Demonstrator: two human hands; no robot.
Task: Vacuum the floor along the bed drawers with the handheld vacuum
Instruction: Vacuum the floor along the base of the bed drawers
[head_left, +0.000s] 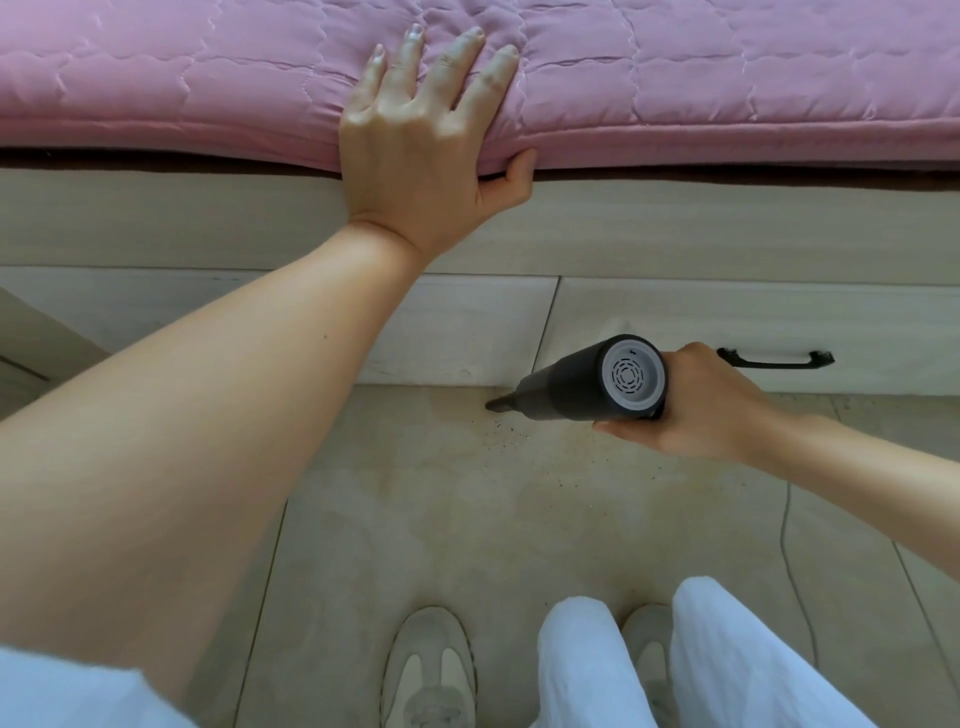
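Note:
My right hand (696, 402) grips a dark handheld vacuum (587, 382) with a grey vented end cap facing me. Its narrow nozzle touches the floor (467, 519) at the foot of the pale wooden bed drawers (675, 332), near the seam between two drawer fronts. Dark crumbs lie scattered on the floor just below the nozzle. My left hand (426, 140) rests flat on the edge of the pink quilted mattress (208, 78), fingers spread on top and thumb hooked under the edge.
A black drawer handle (774, 359) sits just right of my right hand. A thin cable (795, 571) runs over the beige tiles at the right. My feet in light shoes (428, 670) and white trousers (691, 660) are at the bottom.

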